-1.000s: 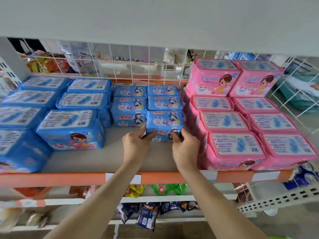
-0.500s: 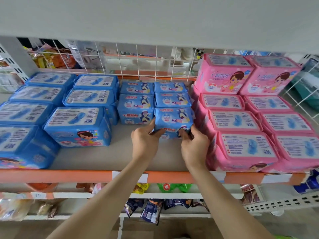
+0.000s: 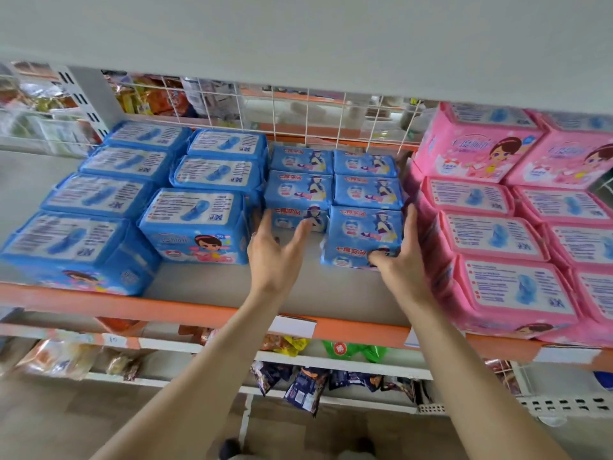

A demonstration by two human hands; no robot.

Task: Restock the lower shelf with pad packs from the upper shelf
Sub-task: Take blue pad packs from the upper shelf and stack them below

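- let go with the left hand, now spread and empty beside the small blue pack.
- still gripping that pack's right side with the right hand.
- rests on the orange-edged shelf, front of its column; looks placed.

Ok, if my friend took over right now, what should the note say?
The left hand is open, fingers spread, holding nothing, just in front of the left column of small blue packs.
The right hand grips the front small blue pad pack of the right column, beside the pink packs.
Done: two columns of small blue packs lie on the orange-edged shelf.
Left: probably settle this pack, then fill the bare shelf front.
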